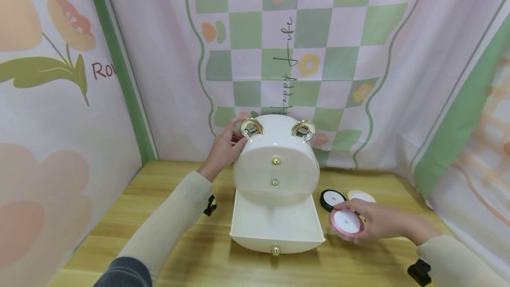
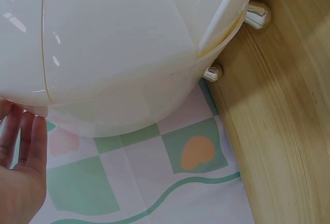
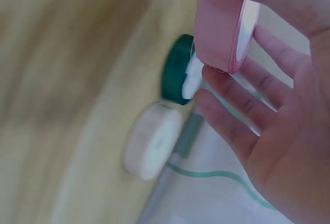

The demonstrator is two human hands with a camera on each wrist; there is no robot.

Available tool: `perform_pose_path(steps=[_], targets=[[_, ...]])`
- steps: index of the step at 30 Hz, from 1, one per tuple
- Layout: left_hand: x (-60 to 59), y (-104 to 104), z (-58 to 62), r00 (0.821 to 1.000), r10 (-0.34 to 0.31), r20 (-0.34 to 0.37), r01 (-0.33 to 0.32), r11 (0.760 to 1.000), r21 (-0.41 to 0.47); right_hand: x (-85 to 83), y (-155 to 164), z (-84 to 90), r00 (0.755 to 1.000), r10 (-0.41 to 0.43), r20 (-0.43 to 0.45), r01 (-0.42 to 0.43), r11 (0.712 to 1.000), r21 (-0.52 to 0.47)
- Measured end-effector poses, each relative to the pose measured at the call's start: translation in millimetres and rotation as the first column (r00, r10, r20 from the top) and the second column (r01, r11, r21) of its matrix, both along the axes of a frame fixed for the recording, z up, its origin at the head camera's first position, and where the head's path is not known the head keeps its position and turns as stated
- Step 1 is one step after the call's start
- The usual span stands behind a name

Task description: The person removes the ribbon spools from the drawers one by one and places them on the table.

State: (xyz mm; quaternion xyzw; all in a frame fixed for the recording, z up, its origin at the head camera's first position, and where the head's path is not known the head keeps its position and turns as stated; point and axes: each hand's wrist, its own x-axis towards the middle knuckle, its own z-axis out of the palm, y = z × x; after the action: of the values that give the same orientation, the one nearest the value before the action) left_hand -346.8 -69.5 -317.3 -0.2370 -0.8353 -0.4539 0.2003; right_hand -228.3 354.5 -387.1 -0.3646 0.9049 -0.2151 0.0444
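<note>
While blur hides detail, right hand (image 1: 382,223) pinches pink spool (image 1: 345,223) | left hand (image 1: 225,147) flat on box (image 1: 275,163)

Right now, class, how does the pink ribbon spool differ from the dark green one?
The pink ribbon spool is held in the right hand, lifted and tilted; the dark green ribbon spool lies flat on the wooden table, untouched. They differ in ribbon colour. Both are round with white centres.
</note>
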Motion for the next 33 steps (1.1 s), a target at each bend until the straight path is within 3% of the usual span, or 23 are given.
perform_pose_path(steps=[9,16,26,33], targets=[[0.6,-0.8,-1.3,1.0,-0.002,0.002,0.002,1.0,0.004,0.1,6.1,-27.9,0.994,-0.069,0.08,0.068,0.998,0.011],[-0.9,-0.6,-1.5,1.0,-0.003,-0.008,0.003,1.0,0.006,-2.7,8.1,-34.5,0.983,-0.123,0.134,0.121,0.992,0.024],[-0.7,-0.2,-1.3,1.0,0.0,-0.011,0.0,1.0,0.003,-6.0,8.9,-44.1,0.985,-0.132,0.115,0.131,0.991,0.018],[-1.0,-0.1,-1.7,1.0,-0.004,-0.015,0.004,1.0,0.002,-3.1,9.0,-38.3,0.979,-0.133,0.156,0.138,0.99,-0.021]])
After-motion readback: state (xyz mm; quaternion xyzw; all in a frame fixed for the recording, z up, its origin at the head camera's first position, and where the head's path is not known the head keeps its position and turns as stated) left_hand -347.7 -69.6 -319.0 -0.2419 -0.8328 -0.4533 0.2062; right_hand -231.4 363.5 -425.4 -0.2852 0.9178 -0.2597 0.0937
